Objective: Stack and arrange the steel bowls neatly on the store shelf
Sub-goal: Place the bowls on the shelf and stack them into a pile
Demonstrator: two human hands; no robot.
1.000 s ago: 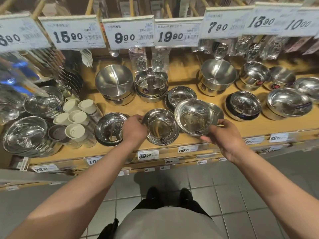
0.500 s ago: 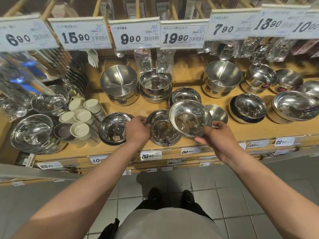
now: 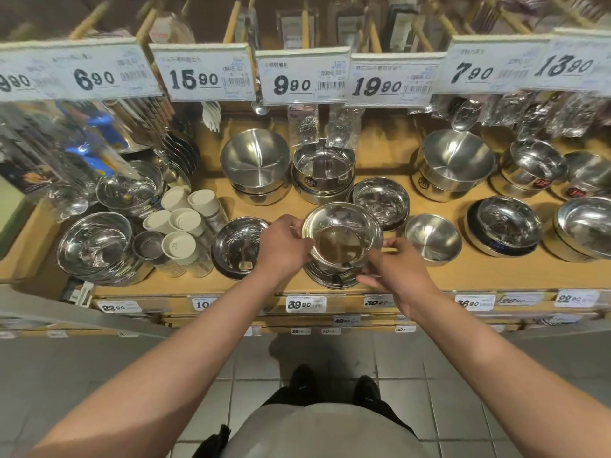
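A shiny steel bowl (image 3: pixel 342 238) sits on top of a stack of bowls (image 3: pixel 332 279) at the front middle of the wooden shelf (image 3: pixel 373 153). My left hand (image 3: pixel 284 247) grips the bowl's left rim. My right hand (image 3: pixel 395 269) pinches its right rim from the front right. Just left stands another steel bowl (image 3: pixel 238 247); behind right is a bowl (image 3: pixel 380 201), and a small matte bowl (image 3: pixel 433 238) lies to the right.
Larger bowl stacks (image 3: pixel 256 163) (image 3: pixel 324 170) (image 3: pixel 454 163) stand at the back. More bowls (image 3: pixel 507 224) fill the right side. White-capped shakers (image 3: pixel 183 226) and bowls (image 3: pixel 96 244) crowd the left. Price cards (image 3: pixel 302 76) hang overhead. Tiled floor lies below the shelf edge.
My right hand carried the bowl leftward and lowered it onto the stack held by my left hand. The camera view shifted to the left.
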